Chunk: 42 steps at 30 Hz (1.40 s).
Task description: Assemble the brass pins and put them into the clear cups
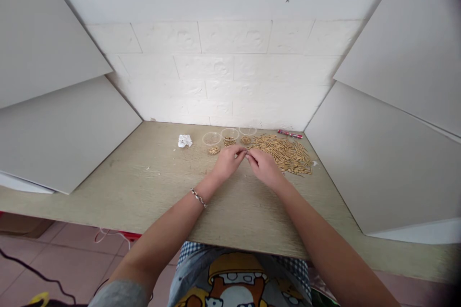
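My left hand (226, 162) and my right hand (264, 168) meet at the fingertips above the table, just left of a wide pile of thin golden sticks (283, 153). Anything between the fingertips is too small to make out. Behind my hands stand several clear plastic cups, one (229, 135) holding small golden pieces. A small golden heap (213, 150) lies in front of the left-hand cup (212, 138), and another (246, 140) lies just next to the pile.
A pale wood-grain table (154, 172) ends at a white brick-pattern wall (234, 76), with white panels (54, 134) on both sides. Crumpled white paper (185, 141) and a red pen-like object (290, 134) lie at the back. A tiled floor and cables show below.
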Each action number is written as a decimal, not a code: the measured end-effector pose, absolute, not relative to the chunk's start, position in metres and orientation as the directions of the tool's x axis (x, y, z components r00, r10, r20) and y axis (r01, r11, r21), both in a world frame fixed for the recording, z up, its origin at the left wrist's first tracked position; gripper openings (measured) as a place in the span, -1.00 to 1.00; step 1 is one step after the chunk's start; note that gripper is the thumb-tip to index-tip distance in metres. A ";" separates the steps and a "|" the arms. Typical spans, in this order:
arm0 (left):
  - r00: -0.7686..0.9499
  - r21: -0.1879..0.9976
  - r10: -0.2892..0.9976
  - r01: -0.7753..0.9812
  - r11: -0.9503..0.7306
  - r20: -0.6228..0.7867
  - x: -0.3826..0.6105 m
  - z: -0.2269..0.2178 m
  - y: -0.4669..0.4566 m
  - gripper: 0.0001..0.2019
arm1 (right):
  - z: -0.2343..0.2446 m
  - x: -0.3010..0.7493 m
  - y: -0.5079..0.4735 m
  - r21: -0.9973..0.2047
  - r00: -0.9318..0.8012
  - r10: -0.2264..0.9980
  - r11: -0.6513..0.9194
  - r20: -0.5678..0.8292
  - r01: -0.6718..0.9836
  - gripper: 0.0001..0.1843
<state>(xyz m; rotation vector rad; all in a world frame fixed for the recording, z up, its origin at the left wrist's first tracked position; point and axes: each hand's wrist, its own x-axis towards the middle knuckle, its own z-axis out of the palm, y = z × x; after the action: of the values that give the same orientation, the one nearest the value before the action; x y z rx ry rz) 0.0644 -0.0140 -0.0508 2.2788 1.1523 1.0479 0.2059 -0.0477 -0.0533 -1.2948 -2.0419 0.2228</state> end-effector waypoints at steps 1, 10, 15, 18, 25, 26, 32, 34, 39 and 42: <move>0.383 0.621 0.809 0.519 -0.587 0.446 0.064 -0.051 -0.014 -0.84 | -0.053 0.206 -0.048 -0.487 -0.254 0.849 0.484 0.463 0.727 -0.80; 0.325 0.713 0.865 0.491 -0.500 0.383 0.066 -0.049 -0.017 -0.83 | -0.054 0.204 -0.048 -0.550 -0.201 0.852 0.474 0.483 0.688 -0.79; 0.281 0.844 0.908 0.359 -0.399 0.309 0.068 -0.052 -0.015 -0.84 | -0.054 0.203 -0.047 -0.663 -0.125 0.881 0.430 0.457 0.613 -0.80; 0.298 0.938 0.922 0.165 -0.304 0.246 0.069 -0.055 -0.012 -0.81 | -0.053 0.204 -0.047 -0.751 -0.076 0.908 0.387 0.413 0.535 -0.79; 0.306 0.990 0.944 -0.103 -0.099 0.126 0.070 -0.054 -0.012 -0.78 | -0.056 0.208 -0.043 -0.854 -0.041 0.949 0.300 0.312 0.425 -0.72; 0.304 0.990 0.945 -0.114 -0.086 0.117 0.070 -0.054 -0.013 -0.78 | -0.057 0.209 -0.042 -0.853 -0.041 0.951 0.293 0.306 0.433 -0.71; 0.294 0.992 0.951 -0.108 -0.066 0.096 0.070 -0.053 -0.014 -0.77 | -0.058 0.210 -0.040 -0.819 -0.024 0.949 0.283 0.314 0.499 -0.71; 0.299 0.992 0.950 -0.112 -0.061 0.092 0.070 -0.053 -0.014 -0.77 | -0.057 0.210 -0.040 -0.813 -0.013 0.954 0.262 0.299 0.520 -0.71; 0.302 0.992 0.947 -0.095 -0.085 0.110 0.070 -0.052 -0.013 -0.80 | -0.056 0.208 -0.041 -0.810 -0.005 0.965 0.222 0.261 0.542 -0.67; 0.307 0.990 0.941 -0.051 -0.131 0.141 0.070 -0.052 -0.013 -0.81 | -0.056 0.207 -0.041 -0.813 0.003 0.965 0.220 0.264 0.539 -0.70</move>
<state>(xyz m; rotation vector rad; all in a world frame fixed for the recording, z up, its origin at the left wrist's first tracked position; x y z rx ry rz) 0.0695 -0.0128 -0.0518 1.4187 0.8832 1.0826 0.2070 -0.0411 -0.0564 -1.4303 -1.6517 0.6354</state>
